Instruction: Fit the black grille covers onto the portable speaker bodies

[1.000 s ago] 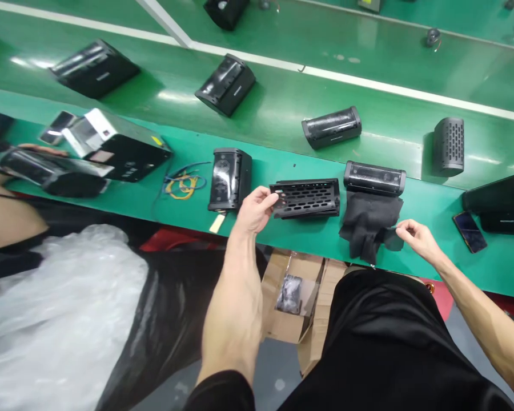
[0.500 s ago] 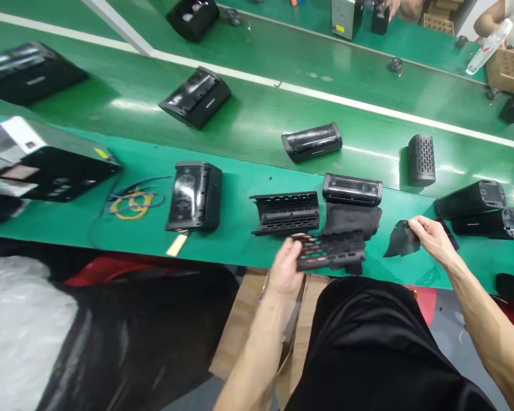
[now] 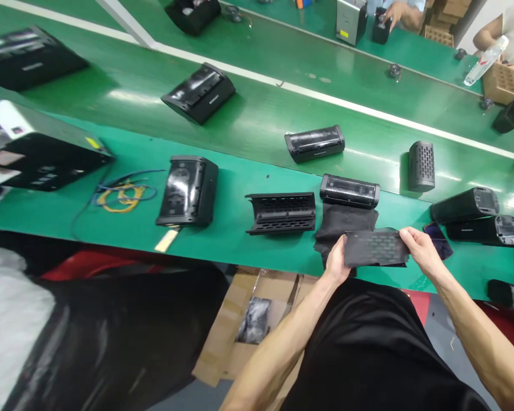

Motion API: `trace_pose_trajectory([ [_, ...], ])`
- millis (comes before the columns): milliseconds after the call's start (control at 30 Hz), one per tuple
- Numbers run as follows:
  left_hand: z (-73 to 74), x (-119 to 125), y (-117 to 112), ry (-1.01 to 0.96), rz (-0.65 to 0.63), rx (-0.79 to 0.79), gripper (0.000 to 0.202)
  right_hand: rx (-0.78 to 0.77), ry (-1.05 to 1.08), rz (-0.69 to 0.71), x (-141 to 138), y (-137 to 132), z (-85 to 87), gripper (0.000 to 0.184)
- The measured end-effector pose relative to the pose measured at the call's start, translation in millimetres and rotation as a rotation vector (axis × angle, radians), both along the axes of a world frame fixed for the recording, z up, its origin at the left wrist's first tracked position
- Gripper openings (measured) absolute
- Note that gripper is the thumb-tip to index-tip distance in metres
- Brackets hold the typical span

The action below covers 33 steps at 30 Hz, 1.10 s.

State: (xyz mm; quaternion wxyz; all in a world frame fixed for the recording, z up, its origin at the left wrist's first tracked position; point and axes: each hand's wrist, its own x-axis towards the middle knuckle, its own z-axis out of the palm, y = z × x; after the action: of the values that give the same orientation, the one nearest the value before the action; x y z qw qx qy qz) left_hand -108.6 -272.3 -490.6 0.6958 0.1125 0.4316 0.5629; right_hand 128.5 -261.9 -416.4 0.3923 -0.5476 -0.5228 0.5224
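My left hand (image 3: 338,264) grips the left end of a black perforated speaker grille. A thin black mesh sheet (image 3: 364,249) lies over the grille, whose slots show faintly through it. The sheet's right end is pinched between the fingers of my right hand (image 3: 420,249). Below and behind them, a pile of black sheets (image 3: 345,218) rests on the bench. Left of that pile, a second curved grille shell (image 3: 282,214) lies with its hollow side showing. A black speaker (image 3: 350,190) sits just behind the pile.
More speakers stand along the green bench and belt, including one (image 3: 187,191) at left and two (image 3: 466,204) at right. A phone (image 3: 439,240) lies near my right hand. Coiled cables (image 3: 122,197) and a boxy machine (image 3: 43,148) are far left. An open carton (image 3: 227,325) is below. Co-workers' hands (image 3: 405,14) show opposite.
My left hand has moved right with the grille. My right hand has brought the mesh sheet left, from apart to lying over the grille.
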Motion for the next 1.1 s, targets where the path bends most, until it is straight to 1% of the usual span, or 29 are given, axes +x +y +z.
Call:
trace_pose_trajectory([
  [67,10.7,1,-1,0.006,-0.025,0.065,0.048,0.046,-0.158,-0.028,7,-2,-12.9,0.061],
  [133,20.5,2,-4,0.068,-0.025,0.115,0.05,0.053,-0.266,-0.037,12,-6,-20.2,0.06],
  [233,31.0,3,-7,0.195,-0.038,0.135,0.051,0.047,-0.314,-0.031,18,-13,-24.3,0.058],
  [300,35.6,3,-8,0.243,-0.057,0.13,0.053,0.048,-0.3,-0.092,22,-14,-27.2,0.053],
  [367,39.5,3,-8,0.256,-0.089,0.121,0.05,0.01,-0.25,-0.153,25,-13,-33.5,0.057],
  [400,41.6,2,-8,0.256,-0.109,0.111,0.049,-0.034,-0.202,-0.156,26,-12,-38.0,0.061],
  [500,48.7,-1,-8,0.26,-0.158,0.055,0.049,-0.182,-0.009,-0.07,24,-8,-53.0,0.056],
  [567,54.0,-5,-7,0.268,-0.202,0.01,0.049,-0.225,0.087,-0.034,22,-7,-59.5,0.059],
  [633,59.3,-11,-6,0.288,-0.284,-0.008,0.051,-0.256,0.152,-0.018,21,-8,-60.5,0.059],
  [700,64.3,-17,-6,0.313,-0.385,0.003,0.056,-0.296,0.216,0.011,20,-10,-56.9,0.056],
  [767,69.0,-22,-6,0.322,-0.45,0.016,0.061,-0.324,0.27,0.064,21,-13,-51.7,0.052],
  [867,75.5,-26,-8,0.31,-0.471,-0.001,0.061,-0.331,0.296,0.115,21,-16,-48.5,0.053],
  [967,80.9,-28,-12,0.318,-0.472,-0.023,0.062,-0.337,0.277,0.085,21,-19,-54.1,0.053],
  [1100,84.4,-32,-15,0.297,-0.482,-0.025,0.051,-0.35,0.316,0.068,19,-25,-62.2,0.052],
])
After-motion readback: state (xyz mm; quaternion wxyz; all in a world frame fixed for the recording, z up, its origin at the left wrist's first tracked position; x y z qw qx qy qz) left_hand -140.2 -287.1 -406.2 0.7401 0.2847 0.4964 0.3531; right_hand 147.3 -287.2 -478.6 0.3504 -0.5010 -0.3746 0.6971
